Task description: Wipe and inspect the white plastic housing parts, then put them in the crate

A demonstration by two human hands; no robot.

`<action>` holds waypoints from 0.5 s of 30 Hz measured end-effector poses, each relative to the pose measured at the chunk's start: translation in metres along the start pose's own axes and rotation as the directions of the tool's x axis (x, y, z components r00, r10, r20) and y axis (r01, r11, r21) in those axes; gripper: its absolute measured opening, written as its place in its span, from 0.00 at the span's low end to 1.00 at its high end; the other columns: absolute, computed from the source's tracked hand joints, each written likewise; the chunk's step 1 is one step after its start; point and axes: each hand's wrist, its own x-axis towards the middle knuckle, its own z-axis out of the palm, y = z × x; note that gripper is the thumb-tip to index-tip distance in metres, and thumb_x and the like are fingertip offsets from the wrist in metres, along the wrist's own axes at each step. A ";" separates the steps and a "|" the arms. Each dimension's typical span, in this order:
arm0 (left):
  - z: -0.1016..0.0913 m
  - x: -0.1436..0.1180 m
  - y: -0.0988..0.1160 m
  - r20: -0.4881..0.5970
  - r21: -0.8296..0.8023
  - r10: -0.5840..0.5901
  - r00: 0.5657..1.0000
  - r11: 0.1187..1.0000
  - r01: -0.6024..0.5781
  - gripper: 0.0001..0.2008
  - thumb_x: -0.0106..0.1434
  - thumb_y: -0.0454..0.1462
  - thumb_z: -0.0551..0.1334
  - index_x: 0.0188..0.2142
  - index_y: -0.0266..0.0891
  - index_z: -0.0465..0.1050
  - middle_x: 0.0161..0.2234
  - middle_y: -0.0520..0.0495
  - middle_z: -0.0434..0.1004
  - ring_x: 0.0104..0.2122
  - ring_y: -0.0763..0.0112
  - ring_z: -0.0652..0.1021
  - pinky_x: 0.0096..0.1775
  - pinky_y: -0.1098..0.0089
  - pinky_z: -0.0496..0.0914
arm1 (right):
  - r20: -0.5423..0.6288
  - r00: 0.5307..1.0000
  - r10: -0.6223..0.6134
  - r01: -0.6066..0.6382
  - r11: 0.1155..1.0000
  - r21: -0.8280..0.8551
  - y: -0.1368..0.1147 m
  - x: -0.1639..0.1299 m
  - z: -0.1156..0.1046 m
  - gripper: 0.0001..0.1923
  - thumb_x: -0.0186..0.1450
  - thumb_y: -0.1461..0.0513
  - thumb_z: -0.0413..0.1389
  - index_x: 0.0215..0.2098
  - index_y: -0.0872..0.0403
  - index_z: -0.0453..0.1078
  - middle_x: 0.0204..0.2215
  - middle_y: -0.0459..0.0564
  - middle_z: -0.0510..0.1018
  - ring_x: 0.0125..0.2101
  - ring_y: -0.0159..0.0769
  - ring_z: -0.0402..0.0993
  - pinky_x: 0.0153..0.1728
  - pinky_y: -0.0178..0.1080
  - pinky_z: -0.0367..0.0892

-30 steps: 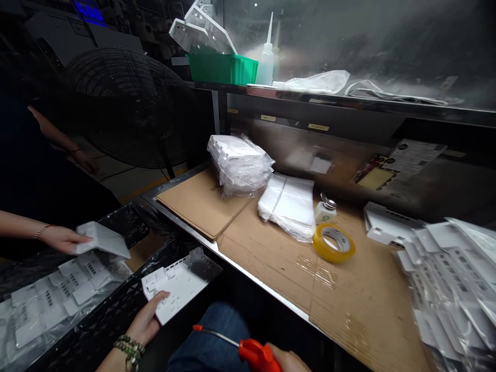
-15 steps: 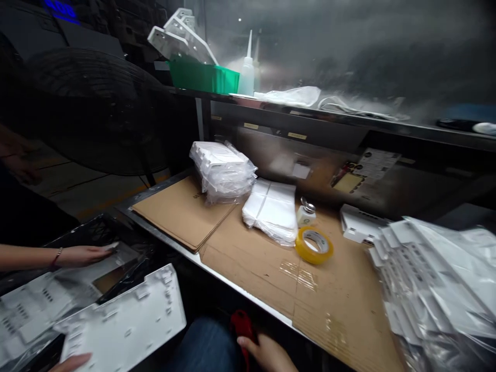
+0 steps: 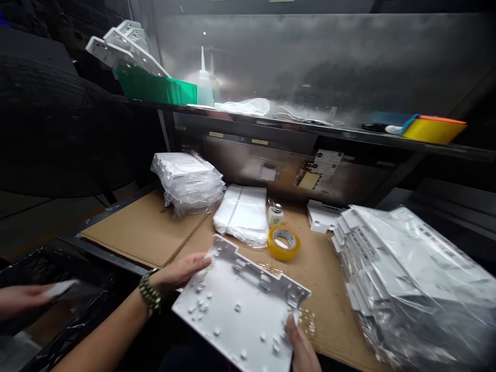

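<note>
Matt white plastic panel (image 3: 240,305) in my hands, rough brown cardboard (image 3: 147,232) on my bench, glossy yellow tape roll (image 3: 283,243), crinkly clear plastic bags (image 3: 406,279).

Dim scene — one bright glare spot on the hazy back panel (image 3: 217,77), edges stretched, motion-blurred.

Counted on the tabletop (image 3: 349,330): one loose white plastic panel (image 3: 240,305), held by two hands, left (image 3: 180,271) and right (image 3: 302,349); one roll of yellow tape (image 3: 283,243); one small white bottle (image 3: 275,213); two bagged bundles of panels (image 3: 188,181) (image 3: 403,279); one stack of white bags (image 3: 242,214). On the shelf (image 3: 349,135): one green bin (image 3: 157,89), one squeeze bottle (image 3: 204,88), one yellow tray (image 3: 434,129). A third hand (image 3: 19,299), another person's, was at the far left.
</note>
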 end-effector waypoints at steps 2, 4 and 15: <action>0.010 0.049 0.016 -0.061 0.137 0.176 0.982 0.976 -0.167 0.25 0.61 0.58 0.64 0.41 0.39 0.79 0.41 0.40 0.83 0.44 0.52 0.80 0.49 0.54 0.74 | -0.076 0.997 -0.011 0.019 0.994 0.109 -0.012 0.008 -0.026 0.50 0.51 0.36 0.68 0.61 0.60 0.70 0.47 0.62 0.85 0.55 0.61 0.77 0.58 0.58 0.71; 0.017 0.091 0.023 -0.129 0.288 0.335 0.933 0.913 -0.288 0.19 0.65 0.51 0.65 0.46 0.40 0.77 0.49 0.40 0.79 0.53 0.53 0.76 0.58 0.49 0.67 | -0.086 0.996 -0.020 0.039 0.973 0.227 -0.022 0.013 -0.048 0.50 0.56 0.37 0.65 0.66 0.58 0.64 0.50 0.62 0.83 0.56 0.60 0.77 0.59 0.61 0.70; -0.006 0.172 0.036 -0.150 0.577 0.445 0.883 0.765 -0.287 0.14 0.67 0.42 0.67 0.48 0.37 0.74 0.41 0.47 0.79 0.42 0.61 0.80 0.50 0.52 0.73 | -0.215 0.964 -0.159 0.236 0.885 0.401 -0.045 0.009 -0.072 0.48 0.64 0.41 0.61 0.73 0.50 0.52 0.61 0.57 0.75 0.58 0.55 0.76 0.62 0.60 0.68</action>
